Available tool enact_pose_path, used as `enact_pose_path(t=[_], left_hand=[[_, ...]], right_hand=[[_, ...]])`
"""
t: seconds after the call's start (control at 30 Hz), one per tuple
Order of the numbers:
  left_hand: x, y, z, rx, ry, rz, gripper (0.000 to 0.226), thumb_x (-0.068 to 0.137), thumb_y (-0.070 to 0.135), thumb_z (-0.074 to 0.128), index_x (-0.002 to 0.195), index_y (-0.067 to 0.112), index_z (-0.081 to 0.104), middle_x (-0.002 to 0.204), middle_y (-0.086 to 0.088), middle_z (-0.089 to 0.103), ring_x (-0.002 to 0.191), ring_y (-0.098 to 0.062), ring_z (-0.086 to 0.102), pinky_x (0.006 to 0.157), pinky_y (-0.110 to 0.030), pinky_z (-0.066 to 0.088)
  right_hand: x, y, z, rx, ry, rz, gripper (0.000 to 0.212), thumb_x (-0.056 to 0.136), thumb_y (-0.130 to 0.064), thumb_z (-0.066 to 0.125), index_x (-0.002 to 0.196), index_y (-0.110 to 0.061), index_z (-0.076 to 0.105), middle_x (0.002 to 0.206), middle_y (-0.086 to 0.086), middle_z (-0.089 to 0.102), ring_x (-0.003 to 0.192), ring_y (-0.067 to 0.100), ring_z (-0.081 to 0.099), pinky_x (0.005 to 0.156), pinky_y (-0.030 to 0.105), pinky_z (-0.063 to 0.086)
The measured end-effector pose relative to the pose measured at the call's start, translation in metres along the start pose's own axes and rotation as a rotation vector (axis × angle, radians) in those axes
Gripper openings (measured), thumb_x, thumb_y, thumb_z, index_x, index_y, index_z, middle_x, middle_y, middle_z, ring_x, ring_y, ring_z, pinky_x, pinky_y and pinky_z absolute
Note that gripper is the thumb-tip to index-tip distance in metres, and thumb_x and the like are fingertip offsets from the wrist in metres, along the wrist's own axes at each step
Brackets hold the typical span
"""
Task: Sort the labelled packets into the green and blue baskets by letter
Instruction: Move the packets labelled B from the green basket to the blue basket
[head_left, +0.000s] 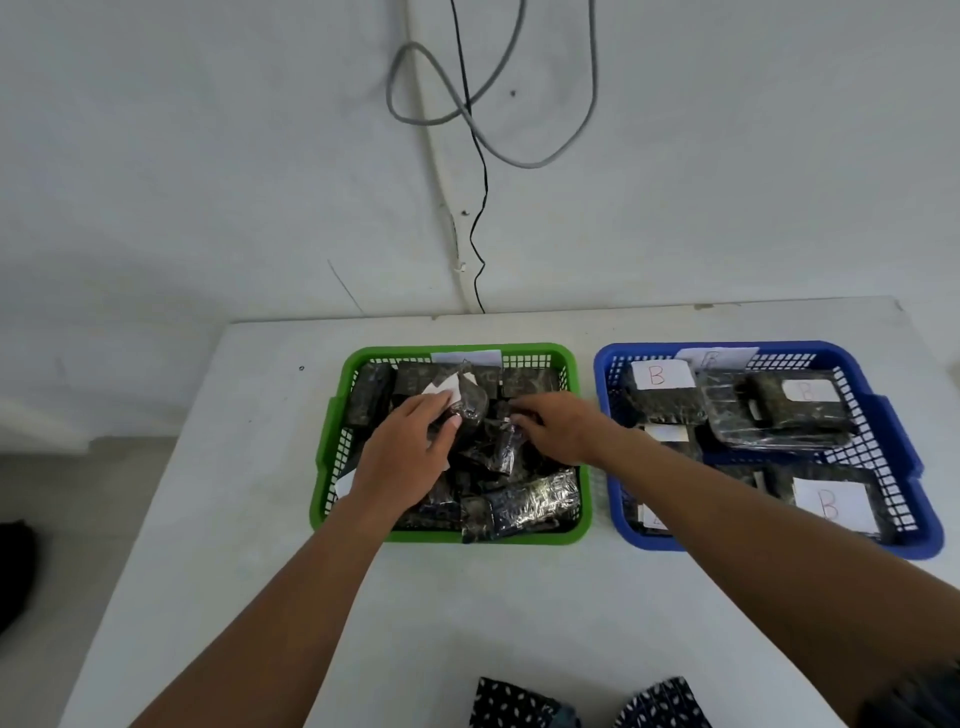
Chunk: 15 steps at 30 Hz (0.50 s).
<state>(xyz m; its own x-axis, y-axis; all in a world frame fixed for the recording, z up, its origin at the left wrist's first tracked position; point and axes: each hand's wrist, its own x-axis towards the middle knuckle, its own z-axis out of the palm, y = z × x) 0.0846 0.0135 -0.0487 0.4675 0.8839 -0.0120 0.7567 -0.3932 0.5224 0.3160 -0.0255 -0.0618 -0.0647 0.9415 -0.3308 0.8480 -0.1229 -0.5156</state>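
Both hands are inside the green basket (581, 519), which is full of dark shiny packets. My left hand (410, 447) grips a dark packet with a white label (465, 397), thumb on its side. My right hand (558, 426) reaches in from the right and its curled fingers touch a small dark packet (506, 447) in the middle of the pile; whether it holds it is unclear. The blue basket (883, 415) to the right holds several dark packets, three with white labels reading B (657, 375).
Both baskets stand side by side on a white table (249, 467) against a white wall. Cables (480, 208) hang down the wall behind the green basket. Dark patterned cloth (519, 704) shows at the table's near edge.
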Motion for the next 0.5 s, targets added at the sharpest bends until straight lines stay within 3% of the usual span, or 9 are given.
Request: enact_pose_path(t=[0.13,0.3,0.5], left_hand=[[0.004,0.0,0.001,-0.057,-0.006,0.001,0.043,0.101,0.039,0.052,0.141,0.024,0.054,0.138,0.006,0.057,0.117,-0.013,0.058,0.093,-0.026,0.047],[0.006,0.007,0.0,-0.064,0.013,0.0,0.042,0.101,0.036,0.052,0.141,0.021,0.054,0.137,0.003,0.057,0.113,-0.014,0.06,0.091,-0.025,0.045],[0.011,0.017,-0.002,-0.086,0.019,0.0,0.044,0.1,0.036,0.054,0.14,0.017,0.056,0.14,0.001,0.056,0.128,-0.017,0.053,0.104,-0.033,0.046]], right_hand=[[0.004,0.002,-0.003,0.054,-0.052,0.037,0.036,0.101,-0.034,0.055,0.132,-0.016,0.057,0.117,0.004,0.065,0.096,0.019,0.06,0.086,0.034,0.051],[0.005,0.013,-0.009,0.224,-0.07,0.021,0.024,0.091,-0.031,0.071,0.107,-0.026,0.055,0.104,-0.009,0.058,0.104,0.018,0.058,0.097,0.039,0.051],[-0.01,0.019,-0.029,0.541,0.164,0.009,0.027,0.083,-0.029,0.08,0.104,-0.018,0.067,0.1,0.002,0.069,0.095,0.019,0.067,0.087,0.032,0.058]])
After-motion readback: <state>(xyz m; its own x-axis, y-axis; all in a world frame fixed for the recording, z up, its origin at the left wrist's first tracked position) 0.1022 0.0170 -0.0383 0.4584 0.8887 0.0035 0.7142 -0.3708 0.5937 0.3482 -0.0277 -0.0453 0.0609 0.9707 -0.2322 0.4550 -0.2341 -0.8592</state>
